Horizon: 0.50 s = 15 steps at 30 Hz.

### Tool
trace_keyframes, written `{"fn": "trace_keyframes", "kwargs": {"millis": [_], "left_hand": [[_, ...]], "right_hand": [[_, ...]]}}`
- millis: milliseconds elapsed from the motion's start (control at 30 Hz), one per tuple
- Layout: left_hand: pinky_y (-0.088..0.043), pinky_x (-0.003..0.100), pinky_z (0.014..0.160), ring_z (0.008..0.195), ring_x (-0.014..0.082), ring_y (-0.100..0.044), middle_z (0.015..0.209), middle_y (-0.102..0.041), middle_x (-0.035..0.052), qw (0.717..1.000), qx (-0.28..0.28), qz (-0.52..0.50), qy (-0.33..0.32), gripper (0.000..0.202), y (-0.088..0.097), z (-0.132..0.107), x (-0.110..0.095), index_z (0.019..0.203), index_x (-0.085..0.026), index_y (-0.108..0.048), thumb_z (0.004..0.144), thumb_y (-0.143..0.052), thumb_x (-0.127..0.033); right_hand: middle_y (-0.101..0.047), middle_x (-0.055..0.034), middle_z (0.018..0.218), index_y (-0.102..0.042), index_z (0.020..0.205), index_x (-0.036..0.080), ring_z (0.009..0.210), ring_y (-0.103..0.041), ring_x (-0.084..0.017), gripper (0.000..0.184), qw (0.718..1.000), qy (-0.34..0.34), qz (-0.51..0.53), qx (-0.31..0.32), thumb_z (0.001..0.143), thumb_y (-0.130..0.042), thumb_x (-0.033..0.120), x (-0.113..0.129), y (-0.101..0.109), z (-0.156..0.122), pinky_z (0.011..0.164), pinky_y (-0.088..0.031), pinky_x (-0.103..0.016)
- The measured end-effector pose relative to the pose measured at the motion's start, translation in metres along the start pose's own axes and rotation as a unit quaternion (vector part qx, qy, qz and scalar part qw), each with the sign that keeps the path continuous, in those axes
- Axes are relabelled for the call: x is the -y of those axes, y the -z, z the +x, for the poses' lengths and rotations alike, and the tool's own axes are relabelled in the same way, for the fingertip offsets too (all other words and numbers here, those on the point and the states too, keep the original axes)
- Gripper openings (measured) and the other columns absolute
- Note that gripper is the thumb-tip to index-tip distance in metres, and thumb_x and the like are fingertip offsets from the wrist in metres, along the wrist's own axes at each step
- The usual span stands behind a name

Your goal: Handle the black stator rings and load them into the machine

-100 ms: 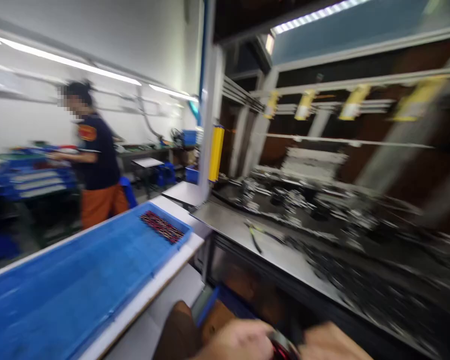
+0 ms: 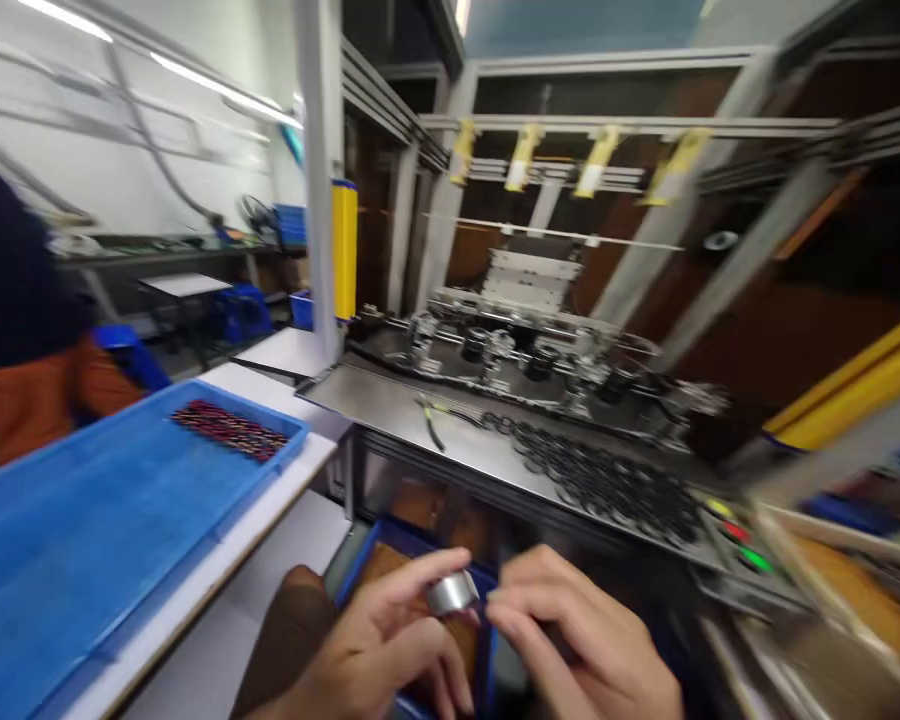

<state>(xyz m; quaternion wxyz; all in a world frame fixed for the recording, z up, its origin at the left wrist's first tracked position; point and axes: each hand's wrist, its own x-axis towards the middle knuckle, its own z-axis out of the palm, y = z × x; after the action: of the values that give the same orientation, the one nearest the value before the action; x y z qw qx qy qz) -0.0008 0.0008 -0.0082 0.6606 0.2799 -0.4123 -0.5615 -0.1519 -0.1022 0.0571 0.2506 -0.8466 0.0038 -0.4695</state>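
My left hand (image 2: 379, 640) pinches a small silver metal ring (image 2: 452, 592) between thumb and forefinger, low in the middle of the view. My right hand (image 2: 581, 645) sits just to the right of it, its fingertips closed on the ring's other edge. Both hands hover above a blue bin (image 2: 390, 545) under the bench. Ahead lies a steel bench plate (image 2: 390, 410) with a heap of black rings (image 2: 607, 480) and a machine fixture (image 2: 525, 345) behind it.
A long blue tray (image 2: 82, 510) on a white table at the left holds a bunch of red-black parts (image 2: 229, 428). A person in orange trousers (image 2: 22, 390) stands at the far left. Pliers (image 2: 431, 420) lie on the plate. Yellow guards (image 2: 344, 250) flank the machine.
The view has swung right and down. My hands have risen into view, and the silver ring now shows between them. The person at the left has slid to the frame's edge.
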Motion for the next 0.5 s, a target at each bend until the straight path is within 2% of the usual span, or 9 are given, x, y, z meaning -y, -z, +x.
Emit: {"fn": "trace_keyframes", "kwargs": {"millis": [67, 133, 233, 333, 367, 433, 500], "left_hand": [[-0.051, 0.024, 0.067, 0.080, 0.0147, -0.064, 0.098, -0.066, 0.0071, 0.998, -0.018, 0.010, -0.063, 0.047, 0.002, -0.001, 0.002, 0.135, -0.031, -0.049, 0.089, -0.061, -0.031], [-0.050, 0.025, 0.074, 0.089, 0.0145, -0.061, 0.113, -0.058, 0.0052, 0.994, -0.038, 0.016, -0.100, 0.048, 0.001, -0.001, 0.000, 0.131, -0.036, -0.052, 0.085, -0.066, -0.030], [-0.046, 0.021, 0.083, 0.094, 0.0122, -0.058, 0.108, -0.057, 0.0023, 0.991, -0.054, 0.046, -0.116, 0.044, -0.001, 0.003, -0.002, 0.123, -0.034, -0.057, 0.081, -0.071, -0.028], [-0.042, 0.023, 0.092, 0.103, 0.0145, -0.056, 0.105, -0.057, 0.0028, 0.985, -0.056, 0.089, -0.139, 0.029, -0.001, 0.009, -0.002, 0.108, -0.028, -0.066, 0.079, -0.072, -0.026], [-0.041, 0.025, 0.095, 0.105, 0.0158, -0.056, 0.108, -0.055, 0.0030, 0.984, -0.056, 0.090, -0.141, 0.025, 0.000, 0.011, -0.002, 0.103, -0.028, -0.067, 0.079, -0.073, -0.025], [-0.040, 0.029, 0.097, 0.110, 0.0186, -0.056, 0.117, -0.051, 0.0024, 0.988, -0.054, 0.063, -0.129, 0.022, 0.003, 0.014, -0.003, 0.097, -0.028, -0.067, 0.077, -0.074, -0.022], [-0.040, 0.030, 0.097, 0.112, 0.0197, -0.056, 0.120, -0.052, 0.0020, 0.992, -0.052, 0.027, -0.111, 0.021, 0.006, 0.016, -0.006, 0.093, -0.028, -0.066, 0.075, -0.076, -0.022]], "right_hand": [[-0.059, -0.0026, 0.076, -0.059, 0.086, 0.015, 0.072, -0.057, -0.008, 0.013, 0.999, -0.034, 0.018, -0.020, 0.085, -0.055, 0.003, -0.001, -0.003, -0.006, 0.063, -0.047, -0.020], [-0.058, -0.0026, 0.075, -0.059, 0.083, 0.015, 0.070, -0.056, -0.008, 0.011, 0.997, -0.055, 0.024, -0.046, 0.086, -0.056, 0.005, -0.004, -0.008, -0.008, 0.062, -0.045, -0.020], [-0.058, -0.0026, 0.072, -0.059, 0.080, 0.014, 0.068, -0.055, -0.008, 0.011, 0.996, -0.056, 0.031, -0.059, 0.086, -0.055, 0.006, -0.005, -0.014, -0.007, 0.061, -0.044, -0.020], [-0.058, -0.0025, 0.072, -0.060, 0.078, 0.014, 0.069, -0.055, -0.009, 0.012, 0.993, -0.075, 0.036, -0.086, 0.086, -0.055, 0.007, -0.002, -0.016, -0.009, 0.063, -0.044, -0.021], [-0.058, -0.0026, 0.072, -0.060, 0.077, 0.014, 0.069, -0.056, -0.009, 0.013, 0.989, -0.104, 0.043, -0.094, 0.087, -0.055, 0.009, -0.001, -0.018, -0.011, 0.063, -0.044, -0.021], [-0.056, -0.0026, 0.069, -0.058, 0.071, 0.014, 0.063, -0.055, -0.009, 0.021, 0.967, -0.211, 0.115, -0.083, 0.090, -0.055, 0.020, -0.001, -0.024, -0.017, 0.059, -0.043, -0.021], [-0.053, -0.0016, 0.061, -0.053, 0.065, 0.014, 0.053, -0.052, -0.008, 0.035, 0.910, -0.333, 0.245, -0.030, 0.090, -0.055, 0.038, -0.005, -0.035, -0.025, 0.051, -0.041, -0.020]]}}
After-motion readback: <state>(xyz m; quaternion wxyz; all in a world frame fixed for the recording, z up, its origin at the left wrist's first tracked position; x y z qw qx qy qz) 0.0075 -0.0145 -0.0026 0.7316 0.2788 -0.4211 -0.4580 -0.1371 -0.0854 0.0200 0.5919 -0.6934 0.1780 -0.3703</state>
